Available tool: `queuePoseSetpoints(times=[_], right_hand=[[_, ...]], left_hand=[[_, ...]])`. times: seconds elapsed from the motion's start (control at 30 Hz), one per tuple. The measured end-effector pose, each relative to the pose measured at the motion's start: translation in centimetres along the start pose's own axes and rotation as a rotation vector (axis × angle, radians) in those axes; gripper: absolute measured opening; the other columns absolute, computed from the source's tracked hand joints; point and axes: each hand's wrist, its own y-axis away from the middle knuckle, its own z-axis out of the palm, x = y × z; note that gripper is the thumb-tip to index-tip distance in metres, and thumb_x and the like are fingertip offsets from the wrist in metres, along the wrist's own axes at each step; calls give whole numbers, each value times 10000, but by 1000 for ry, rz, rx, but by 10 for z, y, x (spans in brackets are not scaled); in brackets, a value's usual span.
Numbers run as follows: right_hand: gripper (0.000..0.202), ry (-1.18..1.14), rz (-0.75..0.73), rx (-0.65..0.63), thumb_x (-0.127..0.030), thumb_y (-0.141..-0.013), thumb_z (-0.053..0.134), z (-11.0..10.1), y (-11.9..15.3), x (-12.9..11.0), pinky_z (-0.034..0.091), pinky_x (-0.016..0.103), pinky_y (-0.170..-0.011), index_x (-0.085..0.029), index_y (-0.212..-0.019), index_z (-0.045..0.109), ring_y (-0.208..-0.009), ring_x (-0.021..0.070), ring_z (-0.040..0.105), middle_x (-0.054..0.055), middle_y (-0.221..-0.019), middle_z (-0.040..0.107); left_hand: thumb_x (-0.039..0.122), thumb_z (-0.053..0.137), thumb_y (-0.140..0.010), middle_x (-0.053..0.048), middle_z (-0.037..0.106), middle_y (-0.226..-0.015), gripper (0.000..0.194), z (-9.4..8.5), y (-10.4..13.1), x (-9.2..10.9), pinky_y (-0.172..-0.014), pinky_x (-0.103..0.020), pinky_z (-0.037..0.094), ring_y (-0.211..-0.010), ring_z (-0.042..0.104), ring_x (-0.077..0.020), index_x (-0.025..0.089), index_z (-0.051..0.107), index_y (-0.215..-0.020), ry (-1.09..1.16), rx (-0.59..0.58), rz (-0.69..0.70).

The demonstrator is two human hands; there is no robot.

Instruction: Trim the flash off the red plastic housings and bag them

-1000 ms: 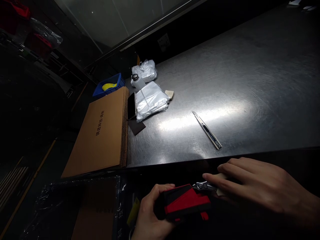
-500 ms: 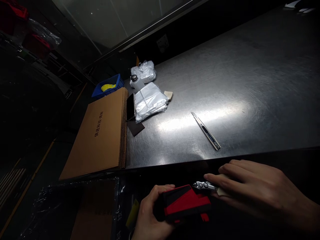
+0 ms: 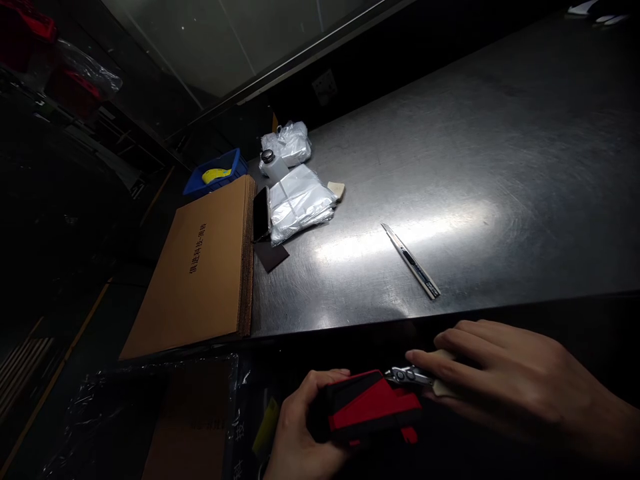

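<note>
My left hand [image 3: 305, 427] grips a red and black plastic part [image 3: 373, 407] at the lower middle, just off the table's front edge. A small red tab sticks out below the part's right end. In my right hand [image 3: 500, 380] is a pair of nippers [image 3: 410, 375] with metal jaws and pale handles, the fingers wrapped round them. Their jaw tips are at the upper right edge of the part; whether they touch it I cannot tell. On the steel table [image 3: 500, 147] lies a utility knife [image 3: 411, 261], its blade pointing away from me.
A stack of flat cardboard [image 3: 195, 267] lies at the left end. Beside it are a dark phone [image 3: 261, 215], clear plastic bags [image 3: 300, 200], a pump bottle [image 3: 273, 165] and a blue bin [image 3: 217, 170]. A plastic-lined box [image 3: 190, 413] stands below at left.
The nippers and my right hand have shifted very slightly left. The red and black part stays almost still in my left hand.
</note>
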Motion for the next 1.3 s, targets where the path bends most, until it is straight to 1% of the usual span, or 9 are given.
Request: queuePoseSetpoints(times=[0.13,0.3,0.5,0.87,1.07,1.3], right_hand=[[240,-4,-8,-22,-250,-997,567,-2,-1,0,392,268,-538,-155,-1201,651,-641,125,546,21,-812,603],[207,1,9,7,-225,-990,576,-1,1,-1,381,272,-539,-151,-1163,662,-623,121,542,12,-776,600],[239,-17,65,25,-231,-970,612,1,9,2,414,260,-578,-169,-1195,664,-660,124,575,13,-804,626],[251,-4,34,26,-229,-979,597,1,4,-2,449,275,-612,-155,-1210,660,-723,147,602,47,-884,647],[239,3,27,9,-230,-990,583,-4,-1,-6,407,263,-559,-149,-1203,660,-646,122,560,22,-813,623],[212,11,43,20,-227,-990,572,-3,1,-8,401,270,-553,-148,-1161,669,-623,127,559,11,-762,616]], left_hand=[[155,852,-637,-32,759,-1078,388,0,0,0,-963,-329,501,-1114,677,-276,262,719,-985,-2,-3,2],[150,864,-614,-23,761,-1078,395,1,-1,-2,-964,-333,504,-1110,684,-276,274,716,-959,40,5,-13],[163,874,-613,-26,760,-1085,417,2,-1,-3,-965,-317,503,-1107,683,-265,270,720,-986,43,1,1],[156,849,-639,-22,755,-1096,397,1,-1,-1,-970,-316,508,-1107,684,-256,265,707,-994,-3,-15,18],[145,825,-645,-24,758,-1099,393,1,0,-2,-976,-320,505,-1104,682,-253,258,704,-1002,-13,-12,27],[163,838,-634,-37,761,-1078,375,3,-1,-1,-968,-320,505,-1105,681,-264,245,714,-979,15,-1,9]])
